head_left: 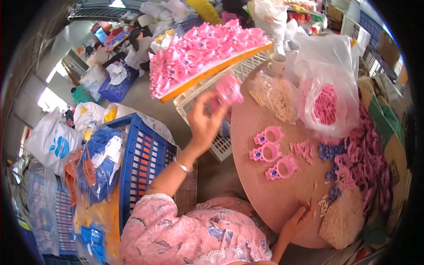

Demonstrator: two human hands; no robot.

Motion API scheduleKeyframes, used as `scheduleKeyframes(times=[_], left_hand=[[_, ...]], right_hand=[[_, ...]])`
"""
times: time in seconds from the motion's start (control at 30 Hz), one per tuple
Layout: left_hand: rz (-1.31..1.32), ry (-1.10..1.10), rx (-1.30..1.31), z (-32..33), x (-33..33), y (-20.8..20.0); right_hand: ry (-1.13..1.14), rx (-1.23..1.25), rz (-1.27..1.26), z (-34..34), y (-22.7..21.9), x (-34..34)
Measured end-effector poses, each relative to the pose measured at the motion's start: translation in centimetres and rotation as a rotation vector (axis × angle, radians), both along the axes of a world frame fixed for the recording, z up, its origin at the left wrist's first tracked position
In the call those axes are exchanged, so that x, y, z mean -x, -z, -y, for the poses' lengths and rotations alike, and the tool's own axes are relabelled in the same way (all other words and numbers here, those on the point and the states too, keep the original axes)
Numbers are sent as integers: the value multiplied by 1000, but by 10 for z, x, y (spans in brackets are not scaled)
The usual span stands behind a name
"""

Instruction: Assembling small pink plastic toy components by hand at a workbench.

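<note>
1. The fingers of the left hand (204,120) are clamping on a pink piece (229,88), which is hanging in the air between the worktop (247,176) and a heaped tray.
2. The right hand (295,224) is resting at the worktop's near edge, beside some loose beige pieces (323,206); its fingers are showing too small to tell whether they are pinching anything.
3. Three pink ring-shaped pieces (270,152) are lying near the middle of the worktop, with small pink parts (304,151) sitting just to their right.
4. Blue parts (331,151) are lying farther right, bordering a large pink heap (369,161).
5. Toward the far side, a clear bag of beige pieces (274,95) is sitting near a mug (277,64) and a translucent bag of pink parts (327,106).
6. Beyond the left hand, the orange-edged tray (216,70) is carrying piled pink pieces (207,48).
7. A blue crate (143,163) is standing left of the forearm.
</note>
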State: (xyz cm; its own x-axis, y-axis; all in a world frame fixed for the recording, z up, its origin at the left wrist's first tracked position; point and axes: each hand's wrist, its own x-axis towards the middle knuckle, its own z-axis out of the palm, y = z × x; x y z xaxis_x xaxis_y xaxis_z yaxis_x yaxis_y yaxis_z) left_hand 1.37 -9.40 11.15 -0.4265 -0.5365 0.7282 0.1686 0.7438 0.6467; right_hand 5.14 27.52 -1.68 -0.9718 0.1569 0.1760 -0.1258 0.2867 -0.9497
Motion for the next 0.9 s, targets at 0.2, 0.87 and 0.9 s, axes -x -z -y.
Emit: scheduleKeyframes(times=[0.2, 0.87, 0.9], left_hand=[[-147, -269, 253, 144, 50, -65], [-1, -380, 468, 243, 193, -73], [17, -407, 533, 244, 203, -73]], right_hand=[[26, -63, -34, 4, 8, 5], [38, -321, -28, 12, -32, 5], [24, -329, 6, 13, -34, 4]])
